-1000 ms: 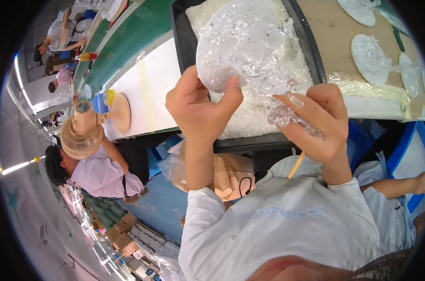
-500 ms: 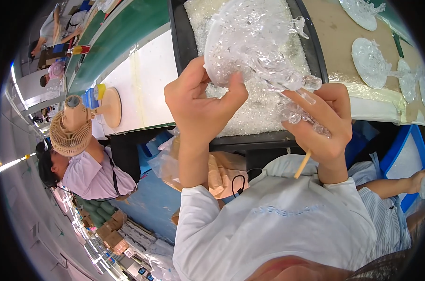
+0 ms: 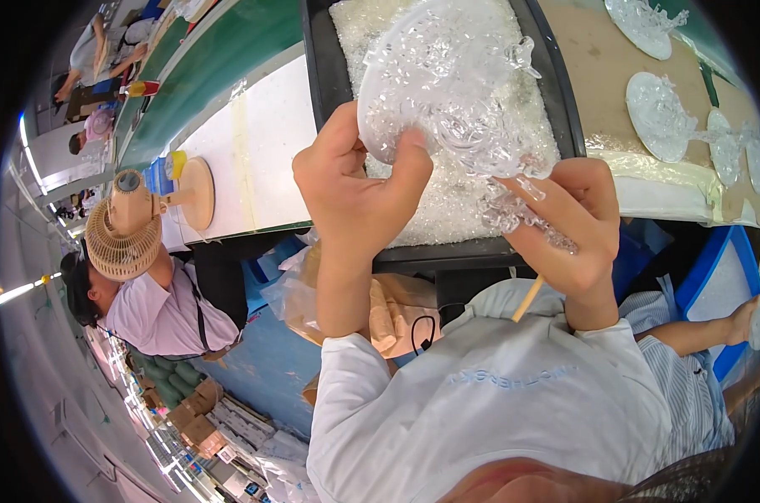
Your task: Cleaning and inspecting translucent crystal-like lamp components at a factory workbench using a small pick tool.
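1. Two hands are gripping one clear moulded plastic disc [image 3: 447, 80] over the black tray [image 3: 329, 75]; compared with a second ago it is sitting slightly higher in the frame and tilted more toward the camera.
2. Left hand [image 3: 355, 180], at centre frame, is pinching the disc's lower rim, thumb pressing on the front face.
3. Right hand [image 3: 573, 222] is closing round a knobbly clear sprue piece [image 3: 518, 214] hanging from the disc's lower right edge, and it is also holding a thin wooden stick [image 3: 528, 299] poking out below the palm.
4. That shift is suggesting the sprue is being worked free of the disc.
5. Black tray, upper centre, is holding a bed of clear plastic fragments [image 3: 447, 205].
6. Several finished discs [image 3: 658, 113] are lying on the brown bench at upper right.
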Demonstrator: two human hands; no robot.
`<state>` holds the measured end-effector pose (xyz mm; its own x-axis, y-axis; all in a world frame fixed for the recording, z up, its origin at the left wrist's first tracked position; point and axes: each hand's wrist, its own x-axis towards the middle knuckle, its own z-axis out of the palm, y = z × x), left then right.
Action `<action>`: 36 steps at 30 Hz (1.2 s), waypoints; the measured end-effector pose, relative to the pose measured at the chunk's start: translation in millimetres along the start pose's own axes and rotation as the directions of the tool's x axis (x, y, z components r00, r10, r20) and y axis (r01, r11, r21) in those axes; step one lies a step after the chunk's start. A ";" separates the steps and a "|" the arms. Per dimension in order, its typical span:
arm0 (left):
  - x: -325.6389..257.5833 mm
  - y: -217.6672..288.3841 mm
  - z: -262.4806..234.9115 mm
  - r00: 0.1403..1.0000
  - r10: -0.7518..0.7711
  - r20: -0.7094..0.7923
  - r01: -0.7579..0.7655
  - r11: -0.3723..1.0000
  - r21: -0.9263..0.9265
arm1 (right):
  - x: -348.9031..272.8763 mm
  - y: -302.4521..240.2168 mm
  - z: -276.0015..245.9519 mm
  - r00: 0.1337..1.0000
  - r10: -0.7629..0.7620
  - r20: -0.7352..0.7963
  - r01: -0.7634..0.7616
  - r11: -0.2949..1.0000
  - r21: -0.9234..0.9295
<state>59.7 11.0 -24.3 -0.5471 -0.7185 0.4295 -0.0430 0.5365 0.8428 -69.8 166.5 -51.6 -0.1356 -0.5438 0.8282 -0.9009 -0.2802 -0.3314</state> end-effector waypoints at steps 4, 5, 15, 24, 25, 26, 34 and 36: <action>-0.6 2.5 1.6 0.999 0.004 -0.053 -0.006 0.999 -0.040 | 0.7 -1.5 0.1 1.000 0.001 0.019 0.000 1.000 -0.013; -0.8 2.4 1.8 0.998 0.011 -0.062 -0.013 1.000 -0.028 | 0.6 -1.4 0.0 1.000 0.006 0.016 -0.006 1.000 0.002; -1.4 2.7 -1.0 0.991 0.112 -0.068 -0.103 0.987 0.124 | 3.2 -4.2 -0.5 1.000 0.008 0.023 -0.008 1.000 -0.016; -1.4 -0.2 -4.7 0.993 0.109 -0.033 -0.103 0.984 0.147 | 4.4 -4.3 0.9 1.000 0.004 0.007 -0.004 1.000 0.000; -1.8 -0.8 -4.1 0.995 0.090 -0.044 -0.083 0.987 0.137 | 4.7 -5.0 0.4 1.000 -0.003 0.031 0.003 1.000 -0.006; -2.1 -1.4 -3.9 0.996 0.070 -0.056 -0.063 0.990 0.127 | 4.7 -5.5 0.0 0.998 -0.010 0.056 0.011 1.000 -0.011; 3.7 -1.2 -6.4 0.996 0.074 -0.049 -0.080 0.987 -0.142 | 6.2 -7.3 0.1 0.998 -0.020 0.057 0.023 0.999 -0.042; 5.6 0.1 -8.9 0.997 0.072 -0.033 -0.077 0.978 -0.193 | 0.8 -7.8 1.4 0.998 -0.037 0.059 0.040 0.998 -0.040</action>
<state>64.0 3.0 -19.0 -0.5211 -0.6920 0.4996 0.1615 0.4948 0.8539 -62.3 167.1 -48.9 -0.0773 -0.5786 0.8120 -0.9215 -0.2694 -0.2797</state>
